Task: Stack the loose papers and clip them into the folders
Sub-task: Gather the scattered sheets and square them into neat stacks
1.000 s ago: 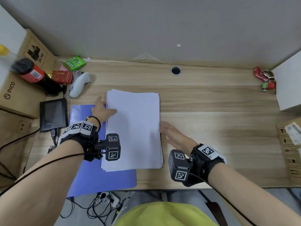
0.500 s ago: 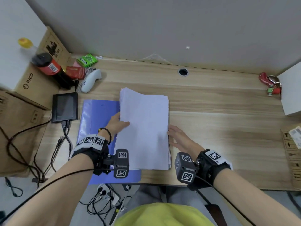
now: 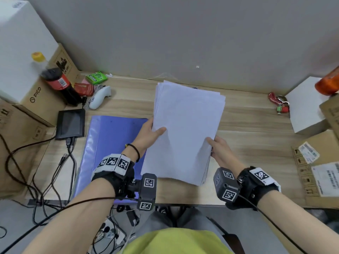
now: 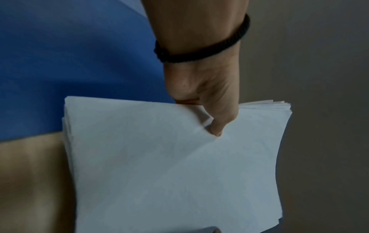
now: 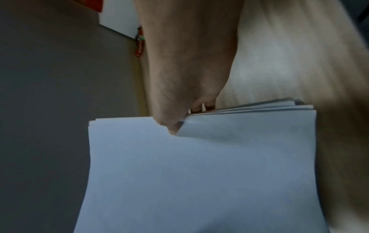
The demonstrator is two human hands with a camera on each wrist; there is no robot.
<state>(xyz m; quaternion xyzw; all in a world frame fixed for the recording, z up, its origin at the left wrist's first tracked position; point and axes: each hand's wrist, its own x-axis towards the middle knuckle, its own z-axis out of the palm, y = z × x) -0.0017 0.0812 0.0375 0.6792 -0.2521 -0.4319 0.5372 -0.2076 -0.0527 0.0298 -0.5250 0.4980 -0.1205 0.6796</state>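
Observation:
A thick stack of white papers (image 3: 185, 129) is lifted off the wooden desk (image 3: 247, 147), tilted with its far end raised. My left hand (image 3: 150, 133) pinches its left edge, thumb on top. My right hand (image 3: 218, 150) pinches the right edge the same way. The left wrist view shows the thumb of my left hand (image 4: 211, 113) pressed into the top sheet of the papers (image 4: 175, 170). In the right wrist view my right hand (image 5: 179, 102) grips the papers (image 5: 199, 173), whose sheets fan slightly. A blue folder (image 3: 110, 147) lies flat on the desk to the left, partly under the stack.
Cardboard boxes (image 3: 36, 99), a red-labelled bottle (image 3: 58, 83), a white controller (image 3: 100, 97) and a black device (image 3: 70, 123) with cables crowd the left. A red keychain (image 3: 278, 103), a white box (image 3: 306, 109) and labelled cartons (image 3: 322, 169) stand at the right.
Both hands closed on the edges of the paper stack and lifted it off the desk, tilting it up. The stack lay flat before, with the hands only against its sides.

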